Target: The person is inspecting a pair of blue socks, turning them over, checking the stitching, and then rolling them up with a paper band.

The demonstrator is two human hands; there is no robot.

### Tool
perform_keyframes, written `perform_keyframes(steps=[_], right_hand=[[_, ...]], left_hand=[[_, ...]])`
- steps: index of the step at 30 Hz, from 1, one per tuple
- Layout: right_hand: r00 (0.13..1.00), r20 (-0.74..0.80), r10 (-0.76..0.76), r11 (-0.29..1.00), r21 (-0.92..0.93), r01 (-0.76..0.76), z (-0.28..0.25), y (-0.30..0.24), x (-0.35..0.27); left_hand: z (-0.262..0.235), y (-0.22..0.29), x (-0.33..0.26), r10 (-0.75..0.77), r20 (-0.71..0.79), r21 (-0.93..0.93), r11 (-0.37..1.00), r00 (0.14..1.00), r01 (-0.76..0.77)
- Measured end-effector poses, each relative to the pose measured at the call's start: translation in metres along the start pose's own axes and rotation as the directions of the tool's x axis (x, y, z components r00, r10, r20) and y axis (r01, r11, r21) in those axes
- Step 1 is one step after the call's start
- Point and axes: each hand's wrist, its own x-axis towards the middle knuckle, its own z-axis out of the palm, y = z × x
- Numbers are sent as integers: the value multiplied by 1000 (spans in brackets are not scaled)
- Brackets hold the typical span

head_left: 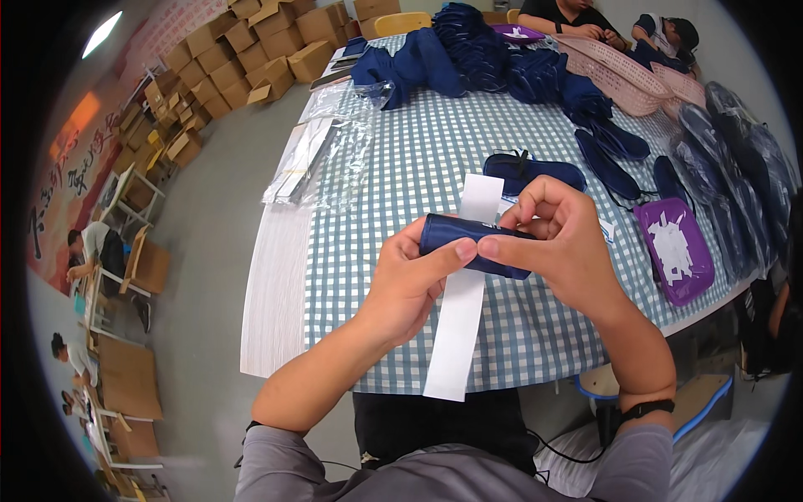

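Left hand [410, 280]: gripping rolled navy cloth [468, 243], thumb on top.
Right hand [556, 238]: pinching roll's right end.
Roll: held above counter [401, 167], across white paper strip [464, 301].
Beyond: navy mask [535, 171], purple tray [673, 251], plastic bags [322, 151].

Brown cartons [251, 50] are stacked on the floor at far left. Clear plastic bags [322, 155] lie on the table's [401, 176] left edge. A red wall banner [71, 167] hangs far left.
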Motion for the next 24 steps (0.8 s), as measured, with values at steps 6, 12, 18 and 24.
perform_keyframes(steps=[6, 12, 18, 24], right_hand=[[1000, -3, 11, 1000, 5, -11, -3, 1, -1], [997, -43, 68, 997, -37, -70, 4, -6, -4], [993, 108, -39, 999, -13, 41, 1, 2, -2], [926, 160, -343, 890, -260, 374, 0, 11, -2]], left_hand=[[0, -6, 2, 6, 2, -14, 1000, 1000, -6], [3, -7, -2, 24, -45, -9, 1000, 999, -25], [2, -13, 0, 89, -38, 29, 996, 995, -88], [4, -12, -1, 134, -37, -2, 991, 990, -134]])
